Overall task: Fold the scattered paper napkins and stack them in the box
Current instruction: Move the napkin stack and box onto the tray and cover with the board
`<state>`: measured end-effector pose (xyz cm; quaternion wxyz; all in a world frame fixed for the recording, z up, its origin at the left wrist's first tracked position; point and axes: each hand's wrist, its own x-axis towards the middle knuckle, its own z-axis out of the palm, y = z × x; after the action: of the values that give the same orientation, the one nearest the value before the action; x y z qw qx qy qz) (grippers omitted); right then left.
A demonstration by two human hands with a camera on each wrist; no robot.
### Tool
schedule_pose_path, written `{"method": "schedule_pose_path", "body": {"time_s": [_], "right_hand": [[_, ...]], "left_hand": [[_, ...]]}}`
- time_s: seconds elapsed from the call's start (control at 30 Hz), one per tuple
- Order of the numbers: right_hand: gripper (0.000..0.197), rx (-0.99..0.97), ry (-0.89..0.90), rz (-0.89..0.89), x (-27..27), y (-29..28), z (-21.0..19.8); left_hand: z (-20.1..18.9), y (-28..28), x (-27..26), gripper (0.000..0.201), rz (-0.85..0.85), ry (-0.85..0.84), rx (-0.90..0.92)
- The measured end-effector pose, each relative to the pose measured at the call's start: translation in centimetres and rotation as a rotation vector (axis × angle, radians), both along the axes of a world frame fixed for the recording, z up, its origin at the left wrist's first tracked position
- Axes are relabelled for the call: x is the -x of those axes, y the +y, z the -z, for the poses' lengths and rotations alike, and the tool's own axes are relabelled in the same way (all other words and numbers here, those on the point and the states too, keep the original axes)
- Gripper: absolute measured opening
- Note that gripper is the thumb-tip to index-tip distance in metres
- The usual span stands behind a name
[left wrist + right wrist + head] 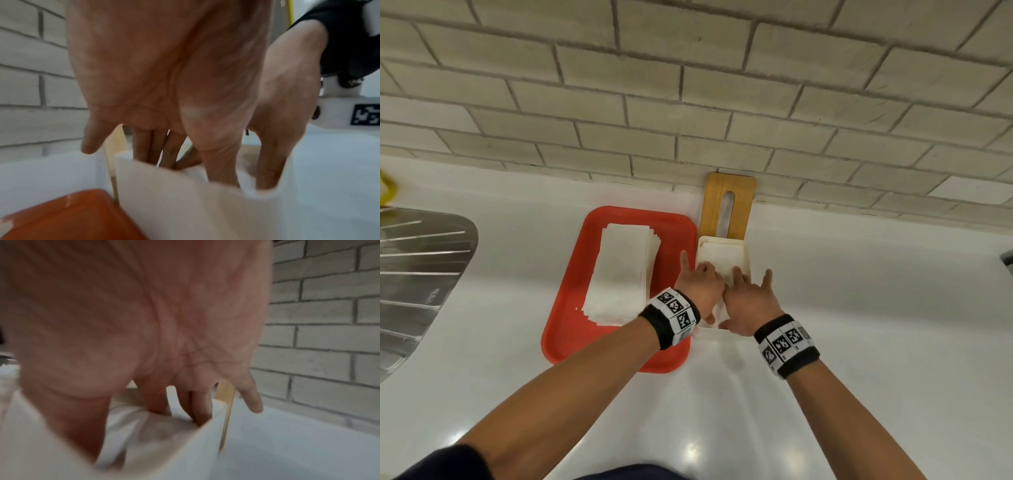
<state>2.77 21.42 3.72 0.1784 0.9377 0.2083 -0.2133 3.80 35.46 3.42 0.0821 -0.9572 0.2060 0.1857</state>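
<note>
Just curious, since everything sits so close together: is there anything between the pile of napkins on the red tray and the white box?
Only the red tray's raised rim and the left hand, in the head view; the napkin pile and box stand apart.

Bright, even light — blurred wrist views

Both hands cover the near half of the box (746, 255); napkin (164, 430) under fingertips motion-blurred. Sink drainer (421, 274) and yellow item (387, 190) cropped at left edge.
</note>
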Motion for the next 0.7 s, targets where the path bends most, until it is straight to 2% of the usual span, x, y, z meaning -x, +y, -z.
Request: {"method": "schedule_pose_path", "body": {"time_s": [0.13, 0.2, 0.23, 0.3, 0.33, 0.4, 0.47, 0.5, 0.57, 0.63, 0.7], "right_hand": [[0.117, -0.014, 0.031, 0.078, 0.1, 0.8, 0.4], [0.114, -0.028, 0.069, 0.136, 0.3, 1.3, -0.6], [0.106, -0.062, 0.06, 0.165, 0.8, 1.6, -1.3], [0.074, -0.17, -0.1, 0.171, 2.0, 2.3, -2.7], [0.058, -0.252, -0.212, 0.181, 2.6, 3.0, -3.2], [0.035, -0.583, -0.372, 0.295, 4.1, 5.5, -3.5], [0.022, -0.937, -0.36, 0.462, 4.8, 8.7, -3.2], [0.02, -1.038, -0.327, 0.519, 4.7, 10.3, -2.9], [0.021, -1.088, -0.257, 0.59, 3.9, 13.1, -2.0], [0.028, -1.046, -0.187, 0.649, 2.5, 15.7, 0.0], [0.039, -0.968, -0.119, 0.66, 1.3, 18.1, 2.2]], "left_hand": [[-0.5, 0.4, 0.0, 0.088, -0.002, 0.071, 0.04], [-0.3, 1.2, -0.1, 0.075, -0.012, 0.084, 0.159], [-0.2, 1.9, 0.1, 0.061, -0.012, 0.063, 0.265], [-0.2, 3.9, 1.1, 0.037, -0.057, -0.045, 0.504], [-0.5, 5.2, 1.9, 0.03, -0.129, -0.116, 0.633], [-1.0, 8.4, 3.4, 0.021, -0.302, -0.332, 0.825], [-1.3, 12.2, 4.3, 0.016, -0.462, -0.487, 0.868], [-0.7, 14.1, 4.2, 0.017, -0.535, -0.531, 0.864], [0.2, 17.4, 3.9, 0.027, -0.666, -0.502, 0.843], [1.8, 19.6, 3.6, 0.045, -0.712, -0.346, 0.815], [3.2, 20.7, 3.7, 0.06, -0.659, -0.151, 0.794]]}}
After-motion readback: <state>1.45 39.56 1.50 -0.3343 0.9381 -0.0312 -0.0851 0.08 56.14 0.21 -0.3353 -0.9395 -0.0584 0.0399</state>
